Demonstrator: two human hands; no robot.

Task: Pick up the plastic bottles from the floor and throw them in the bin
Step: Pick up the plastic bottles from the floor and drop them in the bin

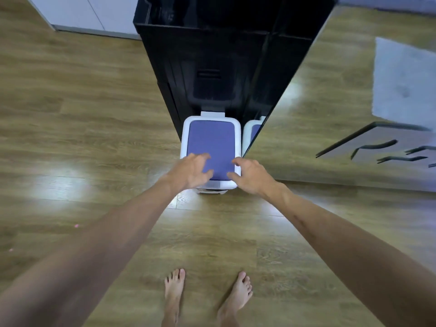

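Head view, bin (pixel 210 147): lid closed, backed against the black cabinet (pixel 212 55).
Left hand (pixel 192 171): you hover it over the bin's near edge, fingers spread, grasping nothing.
Right hand (pixel 251 177): likewise released, probably reaching for the lid.
Bottles: none visible on the floor (pixel 70 114) around the bin.

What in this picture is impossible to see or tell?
- Inside of the bin, head view: its shut purple lid covers it.
- Bottles: none in view.
- Front lid edge: left hand and right hand hide it; contact unclear.
- Black cabinet top: cut by the frame edge.
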